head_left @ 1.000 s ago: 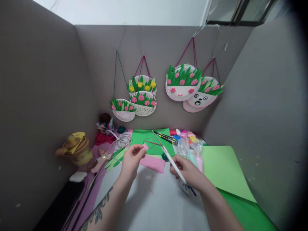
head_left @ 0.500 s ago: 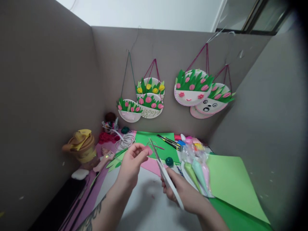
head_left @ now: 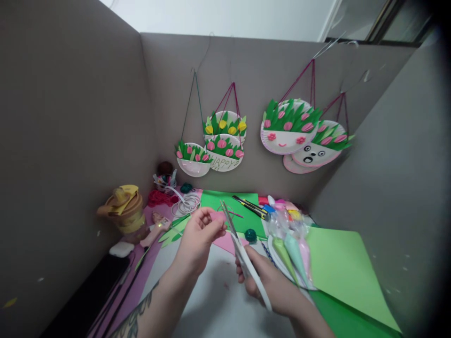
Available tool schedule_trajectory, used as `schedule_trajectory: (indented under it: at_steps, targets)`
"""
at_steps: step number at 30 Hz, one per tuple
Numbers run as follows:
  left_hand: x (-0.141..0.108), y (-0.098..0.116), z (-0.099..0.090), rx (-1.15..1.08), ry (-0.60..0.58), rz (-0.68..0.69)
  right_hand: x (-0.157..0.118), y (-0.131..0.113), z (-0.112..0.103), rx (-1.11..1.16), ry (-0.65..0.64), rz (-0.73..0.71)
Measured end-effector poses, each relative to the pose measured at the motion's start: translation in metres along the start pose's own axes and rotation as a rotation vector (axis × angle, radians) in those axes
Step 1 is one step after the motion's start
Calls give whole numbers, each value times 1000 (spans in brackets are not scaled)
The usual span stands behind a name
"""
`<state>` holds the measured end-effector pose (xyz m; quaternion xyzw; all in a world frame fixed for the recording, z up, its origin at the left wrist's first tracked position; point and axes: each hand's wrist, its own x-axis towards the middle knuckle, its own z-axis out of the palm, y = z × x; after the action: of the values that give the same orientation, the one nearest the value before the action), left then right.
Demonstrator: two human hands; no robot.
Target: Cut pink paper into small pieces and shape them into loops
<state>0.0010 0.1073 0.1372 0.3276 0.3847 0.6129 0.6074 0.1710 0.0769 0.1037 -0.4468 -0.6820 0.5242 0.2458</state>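
A small pink paper piece (head_left: 219,217) is pinched between the thumb and fingers of my left hand (head_left: 202,234). My right hand (head_left: 259,277) grips white-handled scissors (head_left: 243,253). Their blades point up and away, slightly parted at the tips, just right of the pink piece. Beneath both hands lies a pale grey work surface (head_left: 207,300) with tiny pink scraps on it. Behind them a pink sheet (head_left: 225,242) and a green sheet (head_left: 211,199) lie on the table.
Paper-plate baskets with paper tulips (head_left: 289,141) hang on the grey partition. Piping bags (head_left: 292,253) and light green sheets (head_left: 341,263) lie to the right. Cutters (head_left: 251,207) and a dark green ball (head_left: 250,235) sit behind. At left stand a brown pot (head_left: 127,213) and a glue gun (head_left: 155,232).
The view has shifted slightly, so the background sits further right. The pink piece has turned a little in my left hand, and the scissor tips have parted slightly.
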Motion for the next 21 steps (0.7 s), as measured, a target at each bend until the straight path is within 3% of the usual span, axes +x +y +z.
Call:
schedule_trajectory:
  at_steps: [21]
  targets:
    - [-6, 5, 1, 192, -92, 13, -3, -8, 2, 77, -56, 28]
